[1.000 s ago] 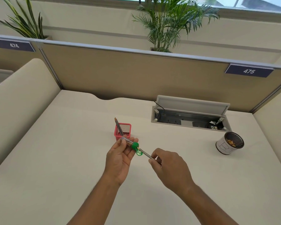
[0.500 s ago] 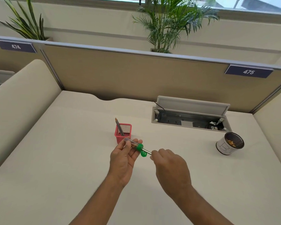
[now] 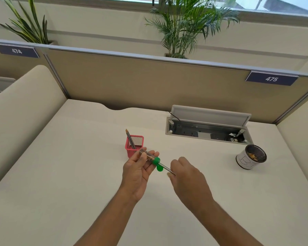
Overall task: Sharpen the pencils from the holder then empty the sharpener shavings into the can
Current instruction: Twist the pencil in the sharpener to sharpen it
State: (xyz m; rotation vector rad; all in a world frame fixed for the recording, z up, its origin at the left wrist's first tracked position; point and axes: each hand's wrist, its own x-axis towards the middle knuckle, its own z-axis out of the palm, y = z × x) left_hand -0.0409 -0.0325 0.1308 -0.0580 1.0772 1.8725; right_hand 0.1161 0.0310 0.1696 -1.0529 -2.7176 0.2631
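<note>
My left hand (image 3: 138, 170) grips a sharpener (image 3: 150, 158) with a clear tube body and a green cap, held just in front of the red mesh holder (image 3: 134, 146). A silver pencil (image 3: 164, 168) sticks out of the green end toward the right, and my right hand (image 3: 188, 176) pinches its free end. One pencil (image 3: 129, 138) stands tilted in the holder. A white can (image 3: 250, 157) with shavings inside sits on the desk at the right.
An open cable box (image 3: 207, 131) with a raised lid is set in the cream desk (image 3: 60, 174) behind the hands. Beige partition walls enclose the desk at the back and both sides. Potted plants stand behind the partition.
Both hands have drifted slightly right and toward the holder with the sharpener and pencil. The right hand's fingers have shifted on the pencil's end, as in twisting.
</note>
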